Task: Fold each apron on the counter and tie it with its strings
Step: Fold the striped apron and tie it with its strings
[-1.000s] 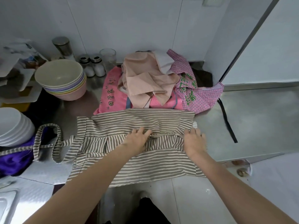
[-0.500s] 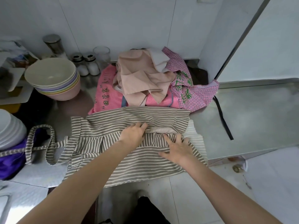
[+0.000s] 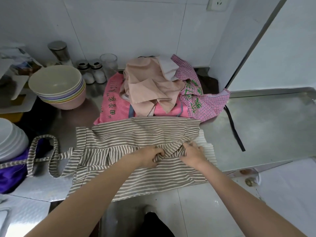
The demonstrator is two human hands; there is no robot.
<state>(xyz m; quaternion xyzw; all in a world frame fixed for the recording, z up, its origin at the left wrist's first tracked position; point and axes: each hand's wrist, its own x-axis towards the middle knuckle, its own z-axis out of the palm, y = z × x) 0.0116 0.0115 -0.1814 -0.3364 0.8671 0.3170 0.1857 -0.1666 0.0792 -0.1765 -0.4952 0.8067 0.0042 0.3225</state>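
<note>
A grey-and-white striped apron (image 3: 130, 134) lies spread across the steel counter (image 3: 266, 127), its lower edge hanging over the front. Its striped neck strap (image 3: 42, 151) loops out to the left. My left hand (image 3: 150, 156) grips a bunched fold of the apron near its middle. Just to the right, my right hand (image 3: 193, 153) pinches the same raised fold. Behind the striped apron sits a heap of others: a pink one with dark lettering (image 3: 112, 103), a peach one (image 3: 148, 84) on top, and a pink checked one with green print (image 3: 201, 100).
Stacked pastel bowls (image 3: 58, 86) and white plates (image 3: 10, 139) stand at the left, with shakers (image 3: 92, 72) and a glass (image 3: 109, 62) by the wall. A purple cloth (image 3: 12, 173) lies at the far left. A black strap (image 3: 234, 129) trails over the right counter.
My right hand has moved up and left to the fold and closed on it. My left hand has curled from resting flat into gripping the cloth, which now bunches up between the hands.
</note>
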